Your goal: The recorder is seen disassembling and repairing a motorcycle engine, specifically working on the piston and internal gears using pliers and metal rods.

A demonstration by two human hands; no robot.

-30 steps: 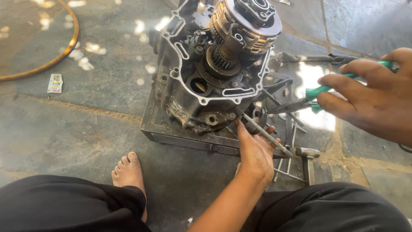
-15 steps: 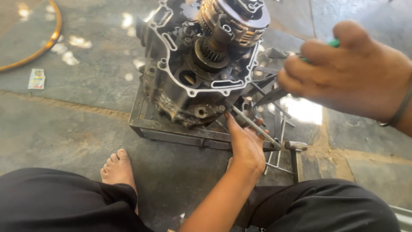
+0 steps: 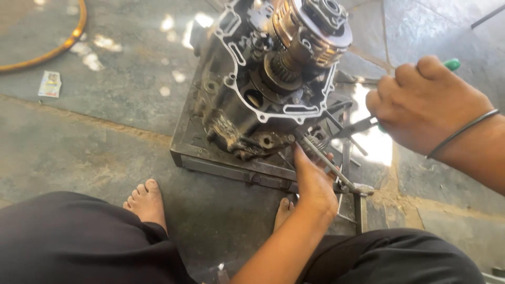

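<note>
An engine case (image 3: 247, 100), dirty and opened up, is seen standing tilted on a dark metal stand (image 3: 231, 160) on the stone floor (image 3: 105, 137). A clutch assy (image 3: 310, 31) with a brassy basket sticks out at the top, w/ a pale gasket line running round the case edge.

Right hand (image 3: 428, 108): raised at the right of the engine, fingers closed round green-handled pliers (image 3: 368, 123). Only the green handle tip (image 3: 451, 64) shows above the knuckles; the metal nose is pointed left toward the lower right corner of the case. Whether the pliers' nose is pinching anything cannot be told. A thin dark band is worn at that wrist.

Left hand (image 3: 314, 181): reached up from below, laid against the lower right corner of the case, just by the stand. Its fingertips are hidden among small parts there, so its grip cannot be told. A long thin metal rod tool (image 3: 329, 165) lies slanted across it, touching or just over the hand.

Two bare feet (image 3: 147, 200) are planted on the floor near the stand, dark trousers at the bottom edge. Well apart at upper left: a yellow hose (image 3: 63, 42) and a small flat packet (image 3: 50, 84).
</note>
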